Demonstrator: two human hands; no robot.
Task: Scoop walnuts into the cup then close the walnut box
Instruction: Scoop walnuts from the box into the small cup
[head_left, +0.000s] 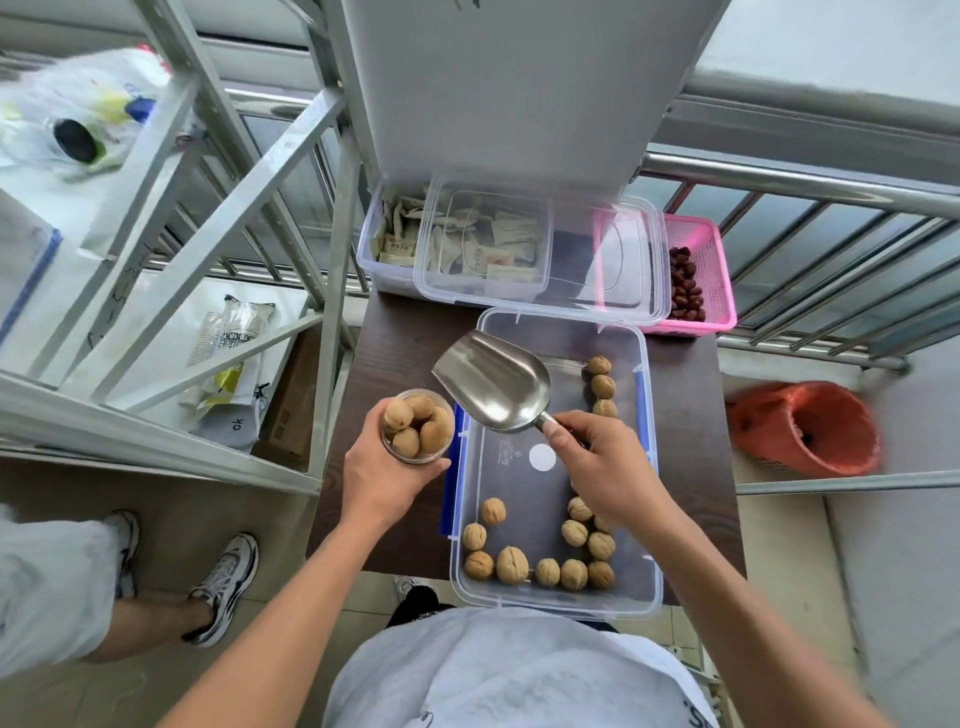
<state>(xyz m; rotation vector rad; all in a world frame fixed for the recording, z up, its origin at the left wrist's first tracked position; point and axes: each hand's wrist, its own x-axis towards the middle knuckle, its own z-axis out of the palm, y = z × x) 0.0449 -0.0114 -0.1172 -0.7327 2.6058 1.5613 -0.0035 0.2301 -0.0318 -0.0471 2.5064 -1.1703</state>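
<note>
— What's in the left hand (384, 467)?
— A clear cup (418, 426) full of walnuts, held just beside the open walnut box (644, 467) on the dark surface (405, 338).
— And the right hand (605, 462)?
— It grips the handle of a metal scoop (493, 384), empty, tilted over the box.
— Any left?
— Loose walnuts (540, 566) along the near and right walls. The clear lid (540, 254) lies across the tubs behind.

On the left, a white bag (234, 423) beneath the shelf reads "ck"; print on the box (506, 454) floor and the far sachets (483, 249) is too small to read.
</note>
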